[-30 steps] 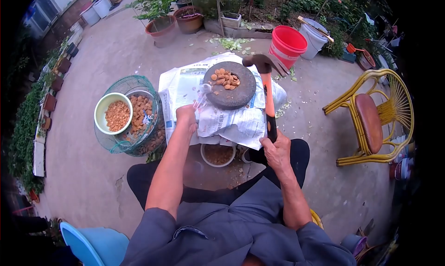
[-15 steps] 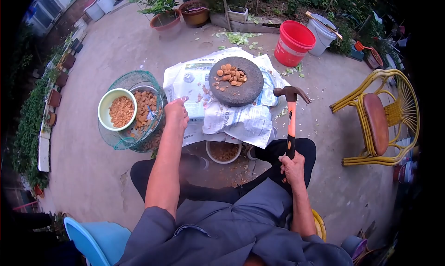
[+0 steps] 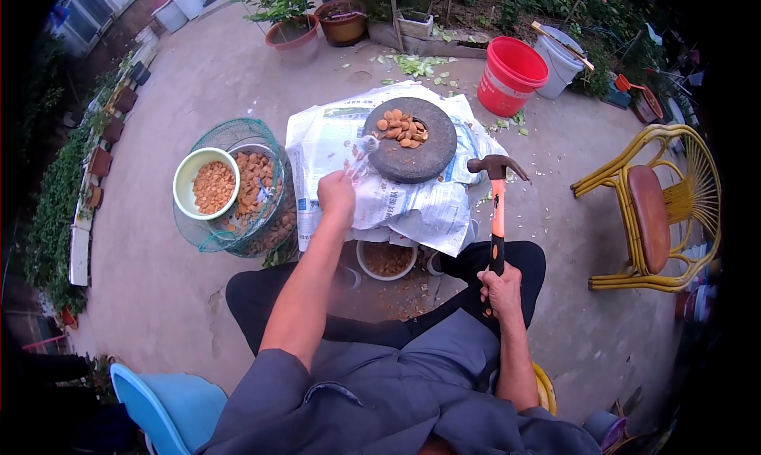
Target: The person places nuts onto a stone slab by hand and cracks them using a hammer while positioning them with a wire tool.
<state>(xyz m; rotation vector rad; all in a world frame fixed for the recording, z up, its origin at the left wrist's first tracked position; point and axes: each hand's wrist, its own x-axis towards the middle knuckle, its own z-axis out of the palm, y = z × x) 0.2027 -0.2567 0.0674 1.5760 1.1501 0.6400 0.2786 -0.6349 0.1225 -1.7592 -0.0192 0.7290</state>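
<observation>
My left hand [image 3: 337, 193] is closed around a thin, whitish wire tool [image 3: 366, 145] with a rounded end, blurred, so its kind is unclear. The tool's end is over the newspaper [image 3: 325, 142], near the left edge of a round, dark stone block [image 3: 412, 160]. Several brown, almond-like nuts [image 3: 403, 128] lie on top of the stone. My right hand [image 3: 501, 290] grips a claw hammer [image 3: 497, 209] by its black and orange handle. The hammer stands head up, to the right of the stone and apart from it.
Left of the newspaper, a green mesh basket [image 3: 273, 138] holds brown nuts or shells and a pale bowl [image 3: 184, 193] of kernels. A white basin [image 3: 366, 269] with brown pieces sits under the newspaper's near edge. A red bucket [image 3: 507, 82] and a rattan chair [image 3: 650, 217] stand right.
My left hand has moved right, toward the stone, carrying the wire tool. My right hand holds the hammer in nearly the same place. The view has shifted slightly.
</observation>
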